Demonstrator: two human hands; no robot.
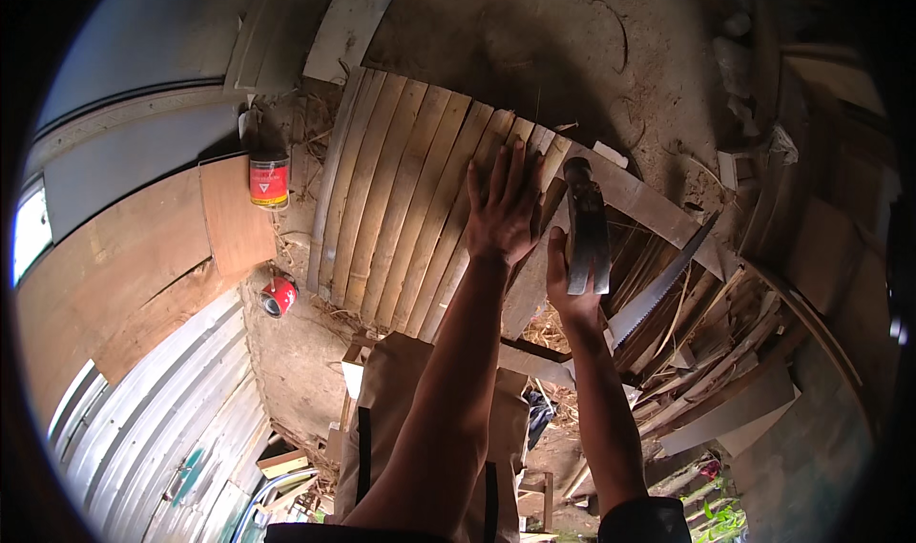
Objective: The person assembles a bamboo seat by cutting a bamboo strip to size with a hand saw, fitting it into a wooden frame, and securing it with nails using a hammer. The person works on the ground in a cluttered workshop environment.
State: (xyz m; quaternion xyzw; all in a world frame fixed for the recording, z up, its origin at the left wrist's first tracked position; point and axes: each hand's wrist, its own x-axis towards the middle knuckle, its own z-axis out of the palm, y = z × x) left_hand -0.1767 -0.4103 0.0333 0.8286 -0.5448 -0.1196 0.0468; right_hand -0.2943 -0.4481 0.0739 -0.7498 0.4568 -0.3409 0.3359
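My left hand point(503, 204) lies with its fingers stretched out on a panel of narrow wooden slats point(396, 180) set side by side. Just right of it, my right hand point(575, 306) is closed on a claw hammer point(586, 220). The hammer's dark head faces up, its round striking end away from me and its split claw toward my wrist. The head hides most of the handle and fingers. Under the hammer runs a pale board point(649, 195) at the panel's right side. Whether a nail is there, I cannot make out.
A handsaw point(658, 290) leans over a heap of wood strips point(701, 362) on the right. To the left, a red-labelled can point(269, 182) stands near plywood sheets point(119, 247), with a second red can point(279, 297) tipped on the dirt floor. Corrugated metal point(157, 400) borders the lower left.
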